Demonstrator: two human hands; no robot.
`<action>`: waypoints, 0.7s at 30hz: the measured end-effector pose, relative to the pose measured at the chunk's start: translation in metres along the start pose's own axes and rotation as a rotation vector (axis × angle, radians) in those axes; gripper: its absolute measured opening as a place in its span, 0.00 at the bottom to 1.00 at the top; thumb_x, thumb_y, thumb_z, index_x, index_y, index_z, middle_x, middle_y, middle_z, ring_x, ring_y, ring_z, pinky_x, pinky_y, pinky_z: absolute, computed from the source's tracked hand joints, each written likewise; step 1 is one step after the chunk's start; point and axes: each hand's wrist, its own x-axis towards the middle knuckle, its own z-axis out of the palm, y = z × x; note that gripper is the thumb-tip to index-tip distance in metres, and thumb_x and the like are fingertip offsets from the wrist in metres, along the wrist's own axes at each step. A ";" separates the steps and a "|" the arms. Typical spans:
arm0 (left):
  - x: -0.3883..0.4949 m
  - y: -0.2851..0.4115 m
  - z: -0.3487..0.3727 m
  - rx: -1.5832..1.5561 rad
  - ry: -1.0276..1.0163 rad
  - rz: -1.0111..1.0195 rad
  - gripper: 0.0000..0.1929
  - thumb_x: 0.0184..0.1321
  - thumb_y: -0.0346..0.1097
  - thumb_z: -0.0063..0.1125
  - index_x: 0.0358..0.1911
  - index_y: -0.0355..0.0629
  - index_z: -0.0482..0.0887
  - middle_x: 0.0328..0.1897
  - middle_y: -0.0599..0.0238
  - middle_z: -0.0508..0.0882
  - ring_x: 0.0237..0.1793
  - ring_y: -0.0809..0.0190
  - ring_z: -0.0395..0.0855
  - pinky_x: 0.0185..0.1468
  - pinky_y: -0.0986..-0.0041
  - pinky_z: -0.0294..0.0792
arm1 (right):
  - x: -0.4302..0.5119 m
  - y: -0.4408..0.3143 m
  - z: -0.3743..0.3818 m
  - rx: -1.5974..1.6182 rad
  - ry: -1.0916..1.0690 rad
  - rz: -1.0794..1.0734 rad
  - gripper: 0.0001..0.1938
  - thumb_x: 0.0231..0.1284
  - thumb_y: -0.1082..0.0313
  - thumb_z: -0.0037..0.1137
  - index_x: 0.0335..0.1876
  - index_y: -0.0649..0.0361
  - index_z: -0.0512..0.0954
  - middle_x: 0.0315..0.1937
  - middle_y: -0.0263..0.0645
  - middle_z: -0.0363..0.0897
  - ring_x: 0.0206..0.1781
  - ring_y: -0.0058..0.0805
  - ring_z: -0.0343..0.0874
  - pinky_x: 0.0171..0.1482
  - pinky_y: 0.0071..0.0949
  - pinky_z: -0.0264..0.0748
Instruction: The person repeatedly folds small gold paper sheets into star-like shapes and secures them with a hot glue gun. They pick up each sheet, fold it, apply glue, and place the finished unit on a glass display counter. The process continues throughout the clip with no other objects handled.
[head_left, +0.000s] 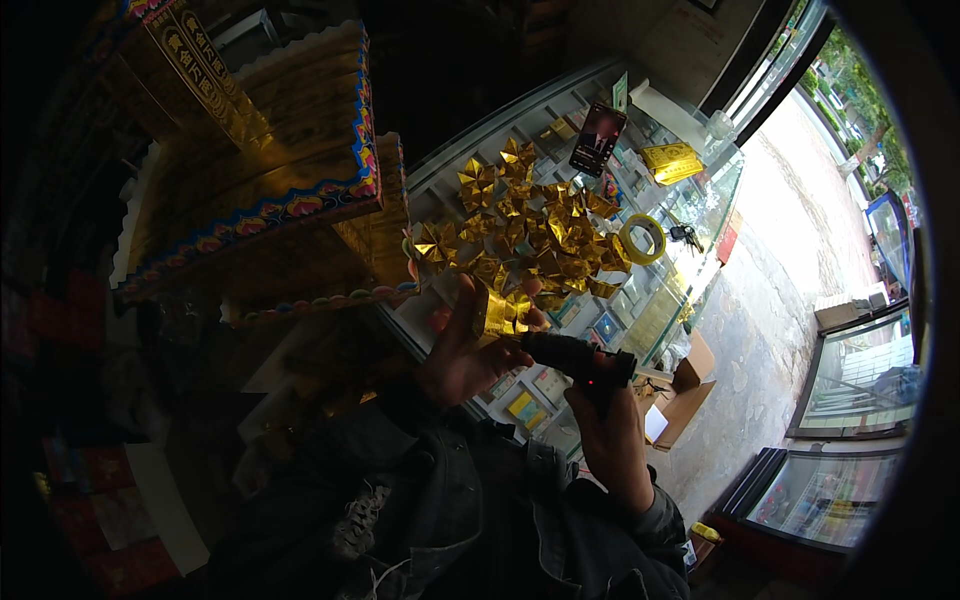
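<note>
My left hand (466, 356) holds a folded gold foil paper piece (504, 313) above the near edge of a glass display counter. My right hand (613, 439) grips a black handheld tool (581, 358), likely a glue gun, with a small red light on its body. The tool's front end points at the lower side of the foil piece, by the left fingertips; whether they touch is hidden. Just beyond, a heap of folded gold foil pieces (555, 232) lies on the glass. A roll of tape (643, 239) sits against the heap's right side.
Large gold paper structures with colourful scalloped trim (247, 225) stand at the left. On the glass counter (667, 300) are a phone (598, 139), a gold packet (671, 162) and keys (685, 235). An open cardboard box (690, 409) is beyond my right hand, near a glass-topped freezer (825, 499).
</note>
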 end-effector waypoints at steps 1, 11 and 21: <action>0.000 -0.001 0.000 -0.005 0.010 0.007 0.43 0.68 0.71 0.30 0.75 0.44 0.56 0.60 0.57 0.80 0.57 0.60 0.80 0.60 0.63 0.75 | 0.000 -0.001 0.000 0.007 -0.005 0.010 0.24 0.64 0.73 0.60 0.64 0.62 0.67 0.46 0.53 0.82 0.47 0.53 0.83 0.45 0.39 0.78; 0.008 0.003 -0.001 -0.002 0.296 0.110 0.33 0.72 0.66 0.35 0.65 0.47 0.70 0.53 0.62 0.81 0.56 0.58 0.79 0.58 0.60 0.74 | 0.009 0.077 -0.025 0.257 -0.025 0.425 0.17 0.72 0.57 0.51 0.53 0.66 0.76 0.32 0.36 0.81 0.26 0.20 0.76 0.32 0.22 0.73; 0.013 0.001 0.037 0.268 0.292 0.256 0.30 0.74 0.60 0.37 0.72 0.50 0.63 0.56 0.60 0.80 0.55 0.60 0.81 0.53 0.61 0.77 | 0.013 0.130 0.013 -0.868 -0.154 0.248 0.20 0.67 0.48 0.54 0.46 0.60 0.76 0.40 0.46 0.80 0.42 0.49 0.81 0.44 0.44 0.74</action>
